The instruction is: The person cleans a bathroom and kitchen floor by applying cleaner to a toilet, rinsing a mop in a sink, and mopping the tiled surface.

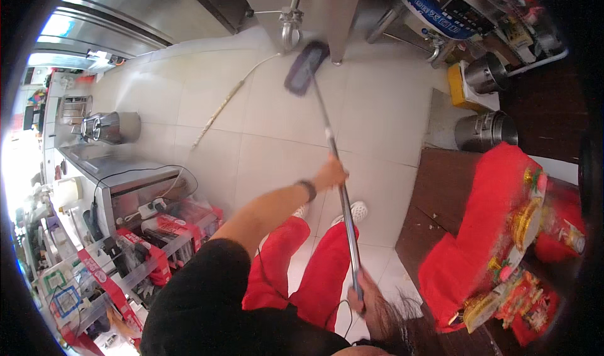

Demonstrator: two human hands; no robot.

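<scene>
Two hands hold one mop (336,161), and we record both as closed on its metal pole. Our left hand (330,172) grips the pole about midway along, arm stretched forward, a dark band (307,190) on the wrist. Our right hand (371,299) is wrapped around the near end of the pole, low in the view; hair (402,321) partly covers it, so the fingers cannot be counted, but the grip appears full.

We find the pole running from the right hand up and slightly left to the mop head (306,67). This flat, dark bluish pad is blurred. It sits over the pale tiled floor (264,123), just beside the foot of a steel column (333,16); we cannot tell whether it touches the tiles.

We note red trousers (302,261) and white shoes (355,212) below the pole, standing on the tiles. A pale cord (220,107) lies across the floor left of the mop head.

At left, a steel counter (126,180) carries a metal pot (113,127), with shelves (113,261) of red-packaged goods below it. At right, a steel pot (486,131) stands on the floor near a yellow box (462,89), which bears a second steel pot (486,73). Red cloth (491,230) with gold ornaments fills the lower right, on a dark brown surface (440,192).
</scene>
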